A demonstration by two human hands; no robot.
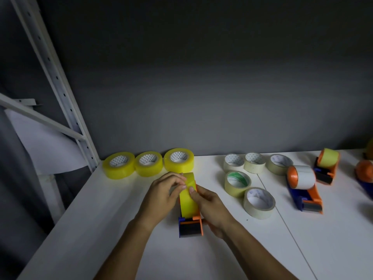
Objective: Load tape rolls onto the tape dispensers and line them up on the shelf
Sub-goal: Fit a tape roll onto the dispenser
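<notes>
An orange and blue tape dispenser (190, 226) lies on the white shelf (121, 229) with a yellow tape roll (188, 201) standing on edge in it. My left hand (163, 194) curls around the roll's left side, its fingertips at the top of the roll. My right hand (210, 206) grips the right side, thumb pressed on the roll's outer face. Three yellow rolls (148, 163) lie flat in a row at the back left. Several beige rolls (248, 174) lie to the right.
Two loaded dispensers (304, 188), (327, 165) rest at the right; parts of others show at the right edge. A white perforated shelf post (60, 91) rises at the left. The grey wall (201, 98) stands close behind the rolls.
</notes>
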